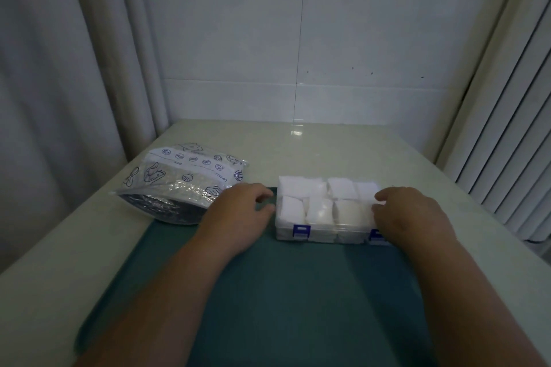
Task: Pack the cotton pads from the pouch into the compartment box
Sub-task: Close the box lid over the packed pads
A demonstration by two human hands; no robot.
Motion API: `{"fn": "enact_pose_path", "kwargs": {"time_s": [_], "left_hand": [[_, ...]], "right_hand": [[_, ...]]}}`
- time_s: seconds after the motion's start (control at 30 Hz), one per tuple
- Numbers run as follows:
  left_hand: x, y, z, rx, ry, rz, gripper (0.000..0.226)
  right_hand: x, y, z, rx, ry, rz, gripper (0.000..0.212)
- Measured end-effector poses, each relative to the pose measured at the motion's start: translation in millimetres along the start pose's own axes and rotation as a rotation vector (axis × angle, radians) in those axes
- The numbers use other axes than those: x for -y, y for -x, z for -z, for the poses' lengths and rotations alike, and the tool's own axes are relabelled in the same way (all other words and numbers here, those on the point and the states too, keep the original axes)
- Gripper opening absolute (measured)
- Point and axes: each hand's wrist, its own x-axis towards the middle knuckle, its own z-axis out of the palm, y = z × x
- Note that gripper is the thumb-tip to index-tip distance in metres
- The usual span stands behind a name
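A clear compartment box point(322, 236) with two blue latches stands on the green mat, its compartments filled with white cotton pads point(319, 202). My right hand point(414, 217) rests on the box's right end, fingers curled over its top edge and covering part of the right latch. My left hand point(238, 214) lies on the mat just left of the box, fingers loosely bent, their tips close to the box's left wall. The printed plastic pouch point(182, 185) lies flat to the left, behind my left hand.
A dark green mat point(268, 292) covers the near part of the pale tabletop point(328, 146). A tiled wall stands behind, a curtain hangs on the left, and a slatted panel point(512, 140) rises on the right.
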Motion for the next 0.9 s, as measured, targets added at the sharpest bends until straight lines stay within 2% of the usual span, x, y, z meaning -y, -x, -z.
{"fn": "enact_pose_path", "kwargs": {"time_s": [0.1,0.17,0.3,0.33,0.37,0.43,0.53,0.63,0.77,0.83,0.9], "left_hand": [[7.3,-0.9,17.0,-0.161,-0.332,-0.085,0.024],[17.6,-1.9,25.6,-0.187,-0.497,-0.065,0.025],[37.0,-0.9,24.1,0.127,-0.560,0.062,0.062],[38.5,-1.8,23.8,0.148,-0.561,0.087,0.064],[40.0,-3.0,23.8,0.119,-0.547,0.105,0.056],[39.6,-5.5,25.9,0.005,-0.522,0.119,0.027],[38.6,-6.7,26.8,-0.182,-0.513,0.073,0.021],[36.1,-8.9,27.4,-0.408,-0.405,-0.089,0.024],[16.0,-3.9,27.5,-0.673,-0.249,-0.475,0.027],[5.7,0.9,23.3,-0.737,-0.201,-0.631,0.027],[-2.8,5.1,19.1,-0.749,-0.145,-0.721,0.033]], "right_hand": [[7.1,2.5,-2.6,-0.083,-0.089,0.088,0.036],[14.3,4.9,-6.2,-0.118,-0.128,0.168,0.035],[25.6,10.6,-11.2,-0.165,-0.101,0.317,0.034],[27.3,11.9,-12.5,-0.174,-0.126,0.343,0.033],[29.9,13.5,-13.1,-0.181,-0.148,0.371,0.032],[33.7,16.9,-13.6,-0.193,-0.191,0.422,0.029],[38.4,23.0,-13.3,-0.209,-0.237,0.484,0.029],[43.0,27.0,-14.5,-0.247,-0.299,0.541,0.033],[51.6,30.7,-18.6,-0.286,-0.378,0.637,0.059],[55.5,31.1,-21.1,-0.282,-0.386,0.669,0.074],[59.7,31.2,-23.4,-0.289,-0.394,0.680,0.078]]}}
